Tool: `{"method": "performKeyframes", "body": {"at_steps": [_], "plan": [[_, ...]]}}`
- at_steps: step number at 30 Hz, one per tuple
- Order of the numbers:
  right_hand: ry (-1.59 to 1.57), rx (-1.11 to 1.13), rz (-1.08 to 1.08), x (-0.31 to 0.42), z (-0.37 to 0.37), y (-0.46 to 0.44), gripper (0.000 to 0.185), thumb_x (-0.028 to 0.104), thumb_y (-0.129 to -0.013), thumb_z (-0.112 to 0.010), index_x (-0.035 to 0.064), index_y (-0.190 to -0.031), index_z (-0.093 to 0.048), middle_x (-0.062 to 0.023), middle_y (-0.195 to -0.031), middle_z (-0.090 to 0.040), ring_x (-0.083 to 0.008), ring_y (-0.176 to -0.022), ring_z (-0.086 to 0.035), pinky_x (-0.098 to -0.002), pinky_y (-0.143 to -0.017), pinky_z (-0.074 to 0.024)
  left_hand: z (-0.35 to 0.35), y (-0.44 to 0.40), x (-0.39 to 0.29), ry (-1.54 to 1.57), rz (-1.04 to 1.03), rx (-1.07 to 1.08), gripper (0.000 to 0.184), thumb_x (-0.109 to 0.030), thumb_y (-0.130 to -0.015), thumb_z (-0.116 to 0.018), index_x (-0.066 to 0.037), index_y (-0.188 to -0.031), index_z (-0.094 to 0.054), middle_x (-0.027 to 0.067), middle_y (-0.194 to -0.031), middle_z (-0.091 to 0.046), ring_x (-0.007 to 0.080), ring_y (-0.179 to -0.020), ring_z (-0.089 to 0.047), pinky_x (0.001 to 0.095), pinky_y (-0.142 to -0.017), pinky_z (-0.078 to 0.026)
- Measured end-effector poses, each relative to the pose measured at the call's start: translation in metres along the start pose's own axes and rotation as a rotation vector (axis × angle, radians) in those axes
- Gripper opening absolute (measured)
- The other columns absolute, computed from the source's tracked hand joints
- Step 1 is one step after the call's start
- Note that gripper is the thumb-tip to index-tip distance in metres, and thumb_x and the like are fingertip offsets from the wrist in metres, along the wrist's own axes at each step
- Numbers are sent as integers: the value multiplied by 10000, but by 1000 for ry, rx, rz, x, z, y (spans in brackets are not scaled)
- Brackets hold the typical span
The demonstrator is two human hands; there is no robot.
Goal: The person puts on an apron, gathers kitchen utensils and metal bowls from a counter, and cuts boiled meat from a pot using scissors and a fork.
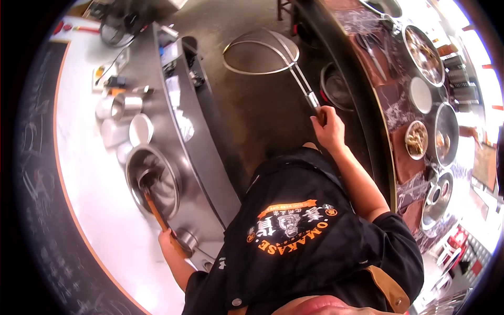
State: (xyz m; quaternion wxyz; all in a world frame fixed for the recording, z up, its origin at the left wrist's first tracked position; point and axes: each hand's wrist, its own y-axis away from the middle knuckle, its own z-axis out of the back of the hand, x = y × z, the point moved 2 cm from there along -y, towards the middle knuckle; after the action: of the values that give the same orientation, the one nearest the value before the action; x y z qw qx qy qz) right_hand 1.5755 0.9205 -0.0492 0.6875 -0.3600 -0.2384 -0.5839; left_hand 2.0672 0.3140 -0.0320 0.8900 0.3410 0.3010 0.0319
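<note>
My right hand (329,128) is closed around the handle of a large round wire-mesh strainer (261,56), held out over the floor in the middle of the view. On the left, my left hand (167,241) grips the wooden handle of a ladle (154,208). The ladle's head rests inside a wide stainless steel bowl (174,181) on the counter. What is in that bowl is hard to make out because of shine and blur. Close to my left wrist stands a small metal pot (186,239).
White bowls (142,129) and a metal canister (126,106) line the left steel counter. On the right counter are a pan of food (422,55), a white plate (420,95), a small bowl of food (416,140), a wok (446,118) and tongs (371,58).
</note>
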Motion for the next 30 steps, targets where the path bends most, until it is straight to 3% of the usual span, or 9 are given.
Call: {"method": "performKeyframes", "body": {"at_steps": [3,8,12,14,16,19,24,27,30], "plan": [[-152,20,-188,-5,1,-1,312,158,-800,-766,52,-1017,-568,-124,-739,-602,-295,-654,-609,-390,-605,-479,10,-17,16,-126,43,16,287,-237,-897,-595,-42,-687,-571,99,-596,-575,218,-491,-536,360,-493,-430],[-594,-181,-455,-60,47,-13,289,127,-820,-759,46,-1015,-561,0,-734,-532,-96,-667,-475,-274,-622,-437,-66,-53,-62,-196,56,29,201,-186,-874,-607,-3,-796,-638,113,-687,-630,228,-595,-589,363,-586,-491],[-364,-777,-342,-134,135,-25,215,89,-875,-706,51,-998,-534,23,-812,-486,-69,-722,-444,-237,-655,-411,-137,-33,-151,-180,-138,-133,184,-173,-871,-608,5,-837,-639,116,-714,-638,236,-631,-602,365,-616,-503],[-290,-957,-468,-178,190,-16,262,104,-894,-705,41,-1065,-516,6,-870,-501,-85,-750,-460,-245,-679,-422,-172,-28,-199,-175,-255,-180,179,-167,-870,-608,9,-857,-639,117,-728,-642,240,-649,-608,366,-632,-508],[9,-1136,-449,-202,245,-6,336,103,-887,-700,12,-1157,-522,-45,-981,-566,-144,-885,-548,-301,-831,-468,-204,-25,-249,-157,-380,-203,177,-161,-868,-609,14,-877,-640,118,-741,-646,244,-668,-615,367,-647,-514],[476,-1117,-708,-282,318,53,382,187,-838,-685,-6,-1140,-551,-201,-1094,-622,-356,-1018,-611,-428,-928,-473,-252,-26,-320,-122,-568,-186,179,-151,-866,-609,20,-908,-640,120,-761,-652,250,-695,-624,368,-670,-522],[692,-974,-1178,-354,383,114,438,322,-836,-675,80,-1184,-564,-191,-1114,-676,-382,-1054,-643,-472,-908,-491,-363,-50,-410,-37,-762,42,195,-135,-862,-610,31,-958,-642,123,-795,-661,260,-741,-640,371,-708,-536],[702,-879,-1190,-389,396,137,466,392,-862,-686,79,-1193,-591,-162,-1128,-683,-362,-1050,-647,-461,-906,-489,-483,-74,-442,-75,-723,60,359,-105,-852,-633,32,-1184,-644,108,-1085,-670,223,-994,-627,351,-867,-511],[737,-863,-1142,-418,394,161,463,364,-878,-684,51,-1211,-609,-163,-1130,-688,-340,-1039,-654,-436,-908,-492,-616,-29,-473,-93,-699,350,269,-112,-874,-680,-6,-1121,-672,55,-985,-673,135,-863,-609,263,-746,-485]]}}
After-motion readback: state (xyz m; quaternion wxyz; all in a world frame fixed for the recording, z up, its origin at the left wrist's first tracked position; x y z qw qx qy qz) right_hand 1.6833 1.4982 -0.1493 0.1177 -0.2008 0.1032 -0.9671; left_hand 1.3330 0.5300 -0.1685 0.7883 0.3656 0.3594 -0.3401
